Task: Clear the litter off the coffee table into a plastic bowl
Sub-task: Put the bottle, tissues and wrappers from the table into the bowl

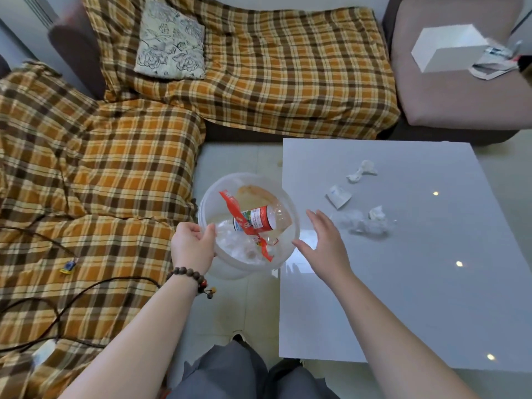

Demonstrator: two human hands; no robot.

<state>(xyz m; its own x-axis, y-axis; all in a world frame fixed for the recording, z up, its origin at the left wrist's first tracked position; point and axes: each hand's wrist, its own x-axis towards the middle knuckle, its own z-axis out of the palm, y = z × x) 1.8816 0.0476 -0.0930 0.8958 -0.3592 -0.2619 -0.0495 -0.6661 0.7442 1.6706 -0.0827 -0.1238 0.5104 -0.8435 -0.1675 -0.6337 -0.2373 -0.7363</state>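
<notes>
Litter is the story at centre frame: a clear plastic bowl (249, 223) is held off the left edge of the grey bench (403, 298), over the floor, with its rim pinched in the grip of the left hand (192, 246), thumb over the lip and fingers underneath. Inside it a plastic bottle (259, 218) with a red-and-white label is seen lying on its side, a red wrapper strip (244, 226) draped across it, and clear crumpled plastic beneath.

The right hand (322, 240) is held just right of the bowl, above the bench's near-left part, its grip spread wide and flat with nothing in it.

What is left lies to the right of that hand and a little higher in the frame. Nearest is a heap of clear crumpled film (359, 224) with a white tissue wad (377, 213) resting at its upper right edge. Further up, a small white sachet (339, 196) is seen, and beyond it a twisted tissue (362, 170), well apart from the hand.

The right hand is plainly the nearer one; the left is occupied with the bowl. The film heap's long axis runs left to right, roughly in line with the open palm, so a reach or sweep toward the right would seem to be called for. The task is judged partly done.
</notes>
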